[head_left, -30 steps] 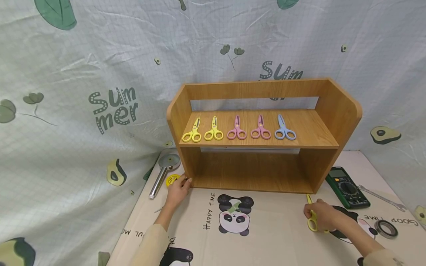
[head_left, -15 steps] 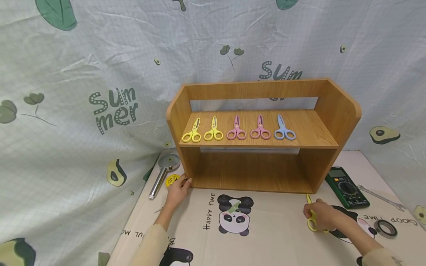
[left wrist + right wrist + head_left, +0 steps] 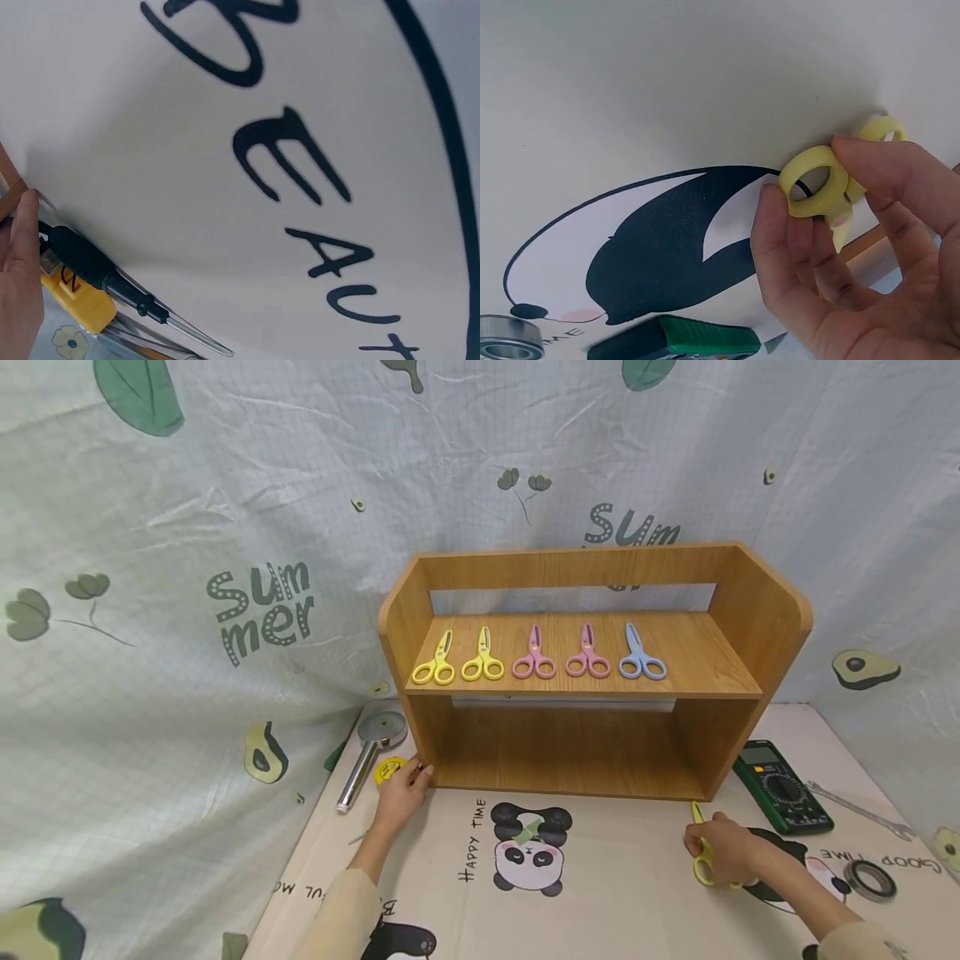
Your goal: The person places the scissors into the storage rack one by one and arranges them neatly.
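Observation:
My right hand (image 3: 731,850) holds a pair of yellow scissors (image 3: 702,864) just in front of the wooden shelf's right front corner, blades toward the shelf. In the right wrist view, the thumb and fingers pinch the scissors around a handle ring (image 3: 804,159). My left hand (image 3: 401,795) touches the lower left corner of the wooden shelf (image 3: 562,752). Beside it lies a yellow tape measure (image 3: 388,769), and the left wrist view shows a black-handled screwdriver (image 3: 82,255) close by. On the upper board lie two yellow scissors (image 3: 482,665), two pink scissors (image 3: 534,664) and blue scissors (image 3: 642,665) in a row.
A magnifier-shaped shower head (image 3: 381,729) with a chrome handle lies left of the shelf. To the right are a green multimeter (image 3: 783,789), a metal wrench (image 3: 862,812) and a dark tape roll (image 3: 870,880). A printed curtain (image 3: 225,510) hangs behind the table.
The whole head view has shifted slightly, with the scene sitting a little lower. Both hands and the scissors keep their places relative to the shelf.

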A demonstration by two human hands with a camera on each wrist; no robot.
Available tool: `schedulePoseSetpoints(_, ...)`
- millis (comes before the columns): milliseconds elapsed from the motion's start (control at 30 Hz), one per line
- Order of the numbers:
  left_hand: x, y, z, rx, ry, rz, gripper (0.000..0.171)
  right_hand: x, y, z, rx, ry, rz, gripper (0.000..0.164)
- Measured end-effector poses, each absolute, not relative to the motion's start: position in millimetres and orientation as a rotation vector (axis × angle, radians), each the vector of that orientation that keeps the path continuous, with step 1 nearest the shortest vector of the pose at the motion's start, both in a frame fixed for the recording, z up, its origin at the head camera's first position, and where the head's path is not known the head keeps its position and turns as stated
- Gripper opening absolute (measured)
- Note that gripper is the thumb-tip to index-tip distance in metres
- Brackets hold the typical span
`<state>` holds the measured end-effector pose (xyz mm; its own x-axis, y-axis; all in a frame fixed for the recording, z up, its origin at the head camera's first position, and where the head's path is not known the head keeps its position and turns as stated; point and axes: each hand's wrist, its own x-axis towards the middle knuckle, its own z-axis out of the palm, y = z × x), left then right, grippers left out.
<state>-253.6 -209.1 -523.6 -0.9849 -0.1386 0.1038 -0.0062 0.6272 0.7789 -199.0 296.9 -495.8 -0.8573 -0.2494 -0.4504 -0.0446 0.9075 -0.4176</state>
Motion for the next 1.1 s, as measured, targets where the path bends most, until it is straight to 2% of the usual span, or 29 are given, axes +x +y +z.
schedulePoseSetpoints(300,-253.1,-208.0,-521.9,0.112,-2.695,-1.286,0.043,-195.3,301.2,-489.9,-0.257,2.577,-0.520,0.041)
schedulePoseSetpoints(533,-253.1,-207.6,-522.3,0.106,-2.695,-1.276,0.041,-189.6,291.7,-472.5,-0.353,2.607,-0.453,0.045)
schedulePoseSetpoints(1100,-253.3,-206.2,-521.0,0.101,-2.702,-1.260,0.046,-176.7,277.5,-383.3,-0.447,2.545,-0.484,0.048)
